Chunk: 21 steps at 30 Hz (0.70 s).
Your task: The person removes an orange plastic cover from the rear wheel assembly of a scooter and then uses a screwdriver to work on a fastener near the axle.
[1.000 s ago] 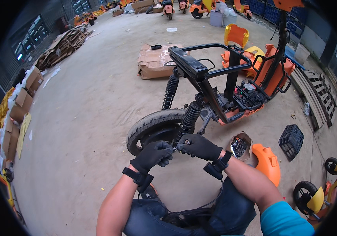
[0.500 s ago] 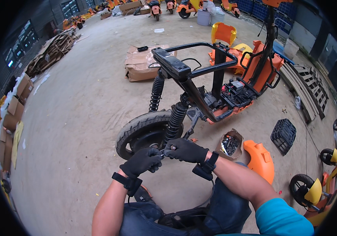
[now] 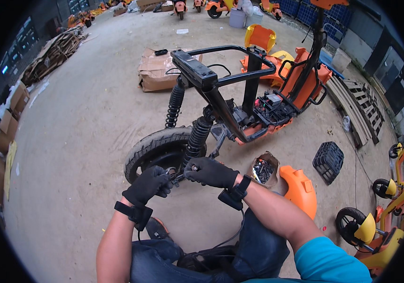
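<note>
My left hand (image 3: 146,187), in a black glove, is closed with thumb and index pinched on a small metal piece (image 3: 168,173). My right hand (image 3: 211,173), also gloved, is closed around a small round metal fitting (image 3: 194,168), a short gap to the right of the left one. Both hands are at the lower end of a black coil shock absorber (image 3: 197,137), in front of the black-rimmed wheel (image 3: 140,152) of a stripped scooter. Its bare black tube frame (image 3: 230,120) rises behind them, with an orange panel (image 3: 305,82) at the far end. Contact with the shock is unclear.
An open carton of small parts (image 3: 264,170) and an orange fender (image 3: 297,188) lie to my right, near a black crate (image 3: 328,160). Yellow scooters (image 3: 397,198) stand at far right. Behind are a flattened carton (image 3: 155,75), wooden pallets (image 3: 362,108) and a cardboard pile (image 3: 51,52).
The whole scene has shifted leftward in the picture as my view turned right. My hands have moved slightly apart, both still closed on small parts.
</note>
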### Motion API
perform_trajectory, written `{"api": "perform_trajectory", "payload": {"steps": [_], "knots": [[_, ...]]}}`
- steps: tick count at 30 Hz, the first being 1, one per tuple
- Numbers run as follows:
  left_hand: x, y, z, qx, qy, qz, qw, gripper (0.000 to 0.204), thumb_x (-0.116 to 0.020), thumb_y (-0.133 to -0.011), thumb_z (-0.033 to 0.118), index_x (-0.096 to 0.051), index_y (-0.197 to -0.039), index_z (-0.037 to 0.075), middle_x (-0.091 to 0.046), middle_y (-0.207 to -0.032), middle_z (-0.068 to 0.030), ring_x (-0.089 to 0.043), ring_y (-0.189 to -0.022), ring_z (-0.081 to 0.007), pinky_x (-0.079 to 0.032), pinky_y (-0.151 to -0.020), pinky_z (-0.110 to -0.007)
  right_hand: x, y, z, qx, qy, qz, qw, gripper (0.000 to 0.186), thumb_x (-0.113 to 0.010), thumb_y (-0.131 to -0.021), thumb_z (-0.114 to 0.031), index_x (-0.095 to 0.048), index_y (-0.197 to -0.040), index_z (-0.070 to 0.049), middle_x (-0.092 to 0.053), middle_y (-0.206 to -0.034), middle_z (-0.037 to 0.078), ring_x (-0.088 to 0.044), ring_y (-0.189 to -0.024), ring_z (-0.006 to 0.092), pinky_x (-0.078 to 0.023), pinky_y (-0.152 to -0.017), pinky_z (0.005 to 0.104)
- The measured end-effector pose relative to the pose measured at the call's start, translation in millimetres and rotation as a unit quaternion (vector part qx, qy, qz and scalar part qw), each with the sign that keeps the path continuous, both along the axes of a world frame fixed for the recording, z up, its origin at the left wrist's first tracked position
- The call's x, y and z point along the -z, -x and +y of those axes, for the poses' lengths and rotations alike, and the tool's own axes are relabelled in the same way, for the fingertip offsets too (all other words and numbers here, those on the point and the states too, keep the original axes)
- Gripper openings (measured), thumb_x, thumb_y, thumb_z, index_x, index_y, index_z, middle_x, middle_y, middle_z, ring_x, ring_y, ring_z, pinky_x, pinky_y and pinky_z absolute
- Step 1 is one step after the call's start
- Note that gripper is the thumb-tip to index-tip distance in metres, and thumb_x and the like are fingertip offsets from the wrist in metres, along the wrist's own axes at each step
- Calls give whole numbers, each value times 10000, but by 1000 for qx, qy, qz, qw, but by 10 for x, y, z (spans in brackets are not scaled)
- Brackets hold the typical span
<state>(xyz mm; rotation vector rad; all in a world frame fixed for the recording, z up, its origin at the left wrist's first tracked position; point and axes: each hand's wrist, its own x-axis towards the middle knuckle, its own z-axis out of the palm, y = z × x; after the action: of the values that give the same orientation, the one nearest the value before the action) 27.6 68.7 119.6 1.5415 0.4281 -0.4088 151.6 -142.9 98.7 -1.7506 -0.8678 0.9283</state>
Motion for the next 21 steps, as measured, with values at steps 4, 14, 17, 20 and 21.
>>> {"api": "perform_trajectory", "payload": {"steps": [4,14,17,20,21], "knots": [[-21,-5,36,1,6,-10,1000,146,-541,-931,183,-552,-997,54,-660,-800,-68,-643,-667,-146,-553,-606,-303,11,1,14,15,-9,-11,1000,231,-609,-879,-283,-611,-915,-54,-608,-753,40,-578,-639,123,-483,-568,280],[-72,-35,26,-23,-13,-32,999,175,-534,-871,101,-558,-1042,70,-636,-806,-34,-609,-645,-104,-528,-574,-267,-56,-29,18,-6,17,-13,1000,222,-588,-911,-302,-600,-946,-83,-579,-771,-6,-543,-684,72,-478,-577,241],[-119,-18,14,-26,-20,-43,999,326,-523,-870,108,-537,-1194,76,-633,-841,-33,-609,-665,-100,-533,-601,-273,-120,-17,18,1,28,-2,1000,227,-597,-903,-303,-606,-954,-81,-577,-772,0,-538,-672,75,-477,-568,240],[-82,-4,67,-11,-23,-41,999,417,-511,-877,122,-501,-1292,92,-626,-852,-23,-603,-684,-92,-533,-629,-270,-95,-18,13,0,24,7,1000,222,-596,-901,-293,-607,-957,-78,-576,-772,4,-539,-668,78,-478,-567,239],[-67,-8,74,-9,-27,-42,999,412,-510,-878,123,-504,-1288,92,-625,-851,-21,-600,-684,-91,-531,-630,-266,-87,-20,16,0,21,8,1000,220,-596,-900,-290,-608,-958,-77,-576,-772,6,-539,-667,78,-478,-567,239]]}}
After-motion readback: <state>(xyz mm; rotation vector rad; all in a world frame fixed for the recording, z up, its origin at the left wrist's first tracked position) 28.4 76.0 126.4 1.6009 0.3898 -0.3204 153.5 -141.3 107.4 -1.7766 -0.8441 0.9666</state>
